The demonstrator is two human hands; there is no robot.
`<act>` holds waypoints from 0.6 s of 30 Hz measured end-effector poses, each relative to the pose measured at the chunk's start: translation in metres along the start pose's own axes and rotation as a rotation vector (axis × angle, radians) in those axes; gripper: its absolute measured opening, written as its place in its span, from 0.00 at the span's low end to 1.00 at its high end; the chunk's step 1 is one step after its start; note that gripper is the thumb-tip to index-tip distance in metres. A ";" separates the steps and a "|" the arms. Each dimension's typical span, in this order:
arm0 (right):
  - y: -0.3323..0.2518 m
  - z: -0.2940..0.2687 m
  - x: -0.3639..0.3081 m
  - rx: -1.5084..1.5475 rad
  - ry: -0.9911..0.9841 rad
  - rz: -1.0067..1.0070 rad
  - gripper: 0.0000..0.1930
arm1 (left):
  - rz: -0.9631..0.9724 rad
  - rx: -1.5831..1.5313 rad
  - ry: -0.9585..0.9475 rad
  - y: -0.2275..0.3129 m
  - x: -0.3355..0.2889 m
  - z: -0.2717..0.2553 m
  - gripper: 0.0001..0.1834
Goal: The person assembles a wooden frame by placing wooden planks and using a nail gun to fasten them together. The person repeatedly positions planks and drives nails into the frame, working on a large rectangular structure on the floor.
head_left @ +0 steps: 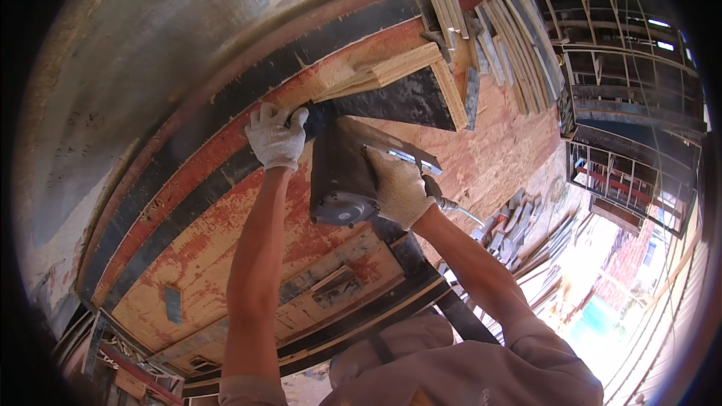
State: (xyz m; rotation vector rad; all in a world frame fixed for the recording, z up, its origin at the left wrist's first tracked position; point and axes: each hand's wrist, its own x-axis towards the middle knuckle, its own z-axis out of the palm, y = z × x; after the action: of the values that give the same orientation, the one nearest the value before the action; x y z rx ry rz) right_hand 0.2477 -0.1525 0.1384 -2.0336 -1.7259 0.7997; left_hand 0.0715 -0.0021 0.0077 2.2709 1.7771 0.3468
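My right hand (402,189), in a pale knitted work glove, is wrapped round the handle of a black nail gun (344,169). The gun's rounded cap faces me and its nose points away, toward a dark wooden piece (320,116). Gloved as well, my left hand (277,135) has its fingers closed on the left end of that piece, beside the nose. Just beyond lies a wedge-shaped wooden part (402,98) with a black face and pale raw edges. The exact contact between nose and wood is hidden.
A red-stained plywood worktop (203,233) carries long dark strips (226,109) along its far side. Stacked wooden slats (519,49) lie at the far right. An air hose (468,214) runs from the gun. Offcuts (511,222) pile up to the right, near metal racks (624,98).
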 end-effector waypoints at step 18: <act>-0.013 -0.015 0.001 -0.119 -0.249 0.133 0.17 | 0.037 -0.017 0.088 -0.003 -0.002 0.005 0.10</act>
State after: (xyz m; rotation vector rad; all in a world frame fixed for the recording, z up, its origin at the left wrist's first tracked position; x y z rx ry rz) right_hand 0.2471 -0.1479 0.1581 -2.2271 -1.8214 1.0548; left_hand 0.0703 -0.0034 0.0023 2.3126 1.7683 0.4739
